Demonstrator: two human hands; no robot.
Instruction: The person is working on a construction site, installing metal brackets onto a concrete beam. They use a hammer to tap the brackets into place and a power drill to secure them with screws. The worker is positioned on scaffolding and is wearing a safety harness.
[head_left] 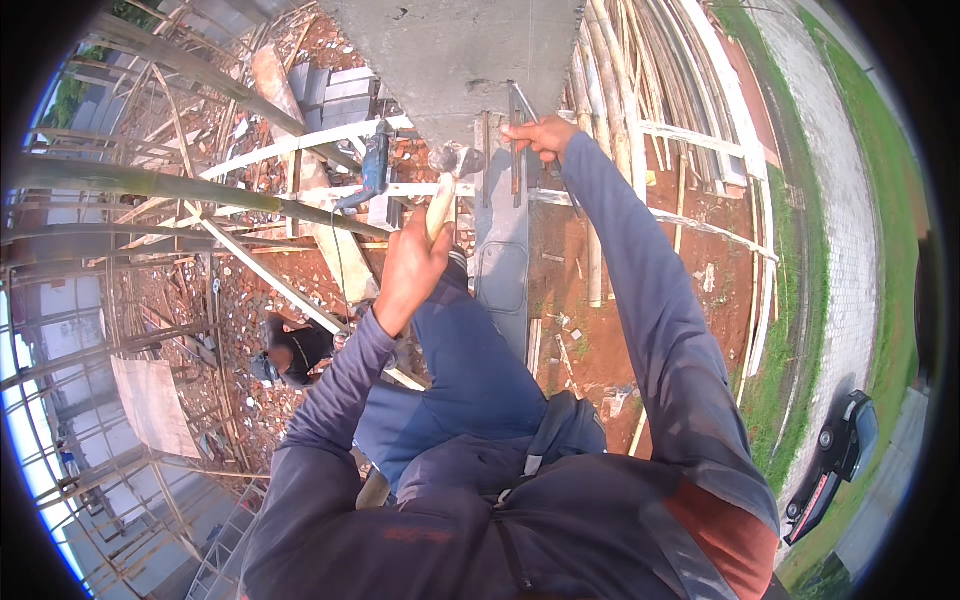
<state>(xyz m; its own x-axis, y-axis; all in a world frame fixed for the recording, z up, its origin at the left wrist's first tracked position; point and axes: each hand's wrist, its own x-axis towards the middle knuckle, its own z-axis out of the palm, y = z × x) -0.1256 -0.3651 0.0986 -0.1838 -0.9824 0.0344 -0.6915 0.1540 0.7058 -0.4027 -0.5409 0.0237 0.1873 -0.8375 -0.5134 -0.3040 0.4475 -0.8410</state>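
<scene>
Wearer's hands at a grey concrete member point(450, 60), seen from above. The left hand point(410, 265) has its fingers wrapped around the wooden handle of a hammer point(440, 207); the tool slants upward, its blurred head near the lower edge of the concrete. The right hand point(547, 139), arm extended, has its fingers curled, apparently about a slender metal rod point(523, 99), although glare obscures the exact grip. The rod lies against the concrete, to the right of the hammer. At left, a blue power tool point(376, 160) is beside a pale timber rail point(428, 190); bamboo poles point(602, 90) lie at upper right. Another person point(297, 352) is at lower left.
</scene>
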